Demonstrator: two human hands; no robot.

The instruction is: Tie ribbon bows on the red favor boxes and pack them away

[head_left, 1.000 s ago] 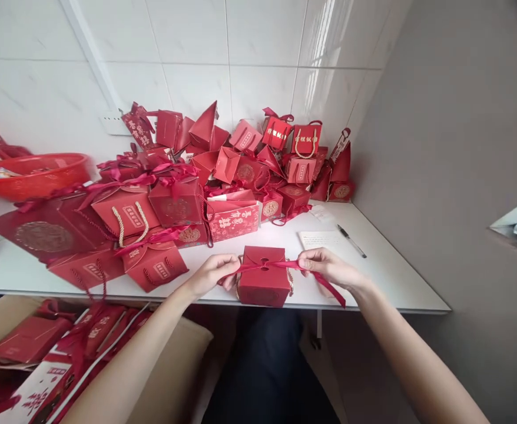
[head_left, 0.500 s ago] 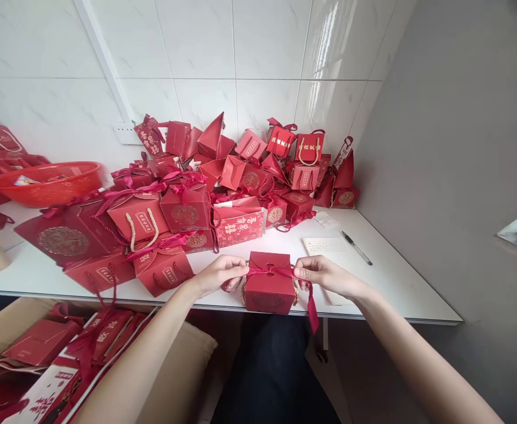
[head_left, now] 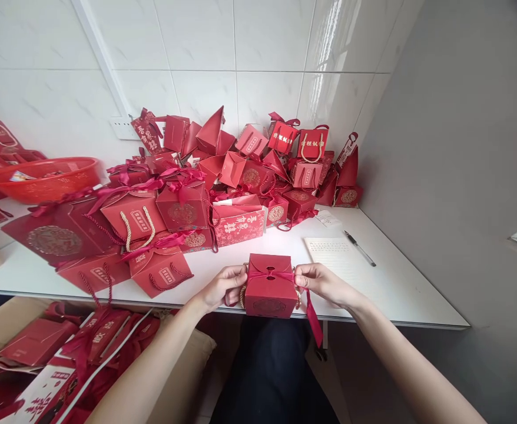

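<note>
A red gift box [head_left: 271, 291] with gold rope handles at its sides sits at the front edge of the white table. Across its closed top runs a dark red ribbon [head_left: 314, 318], crossed at the centre over the round holes; one tail hangs off the right side past the table edge. My left hand [head_left: 229, 284] pinches the ribbon at the box's left side. At the right side my right hand [head_left: 315, 280] pinches the other end between thumb and forefinger. Both hands are close against the box.
Red gift boxes [head_left: 181, 206] with ribbons and rope handles are heaped along the wall. A red plastic basket [head_left: 70, 182] stands at the left. An open notebook [head_left: 329, 253] and a pen [head_left: 360, 248] lie right of the box. More red boxes [head_left: 37, 344] fill a carton below left.
My hands have drawn the ribbon flatter and tighter across the box top. The left hand's fingers have curled in more. The view has shifted slightly.
</note>
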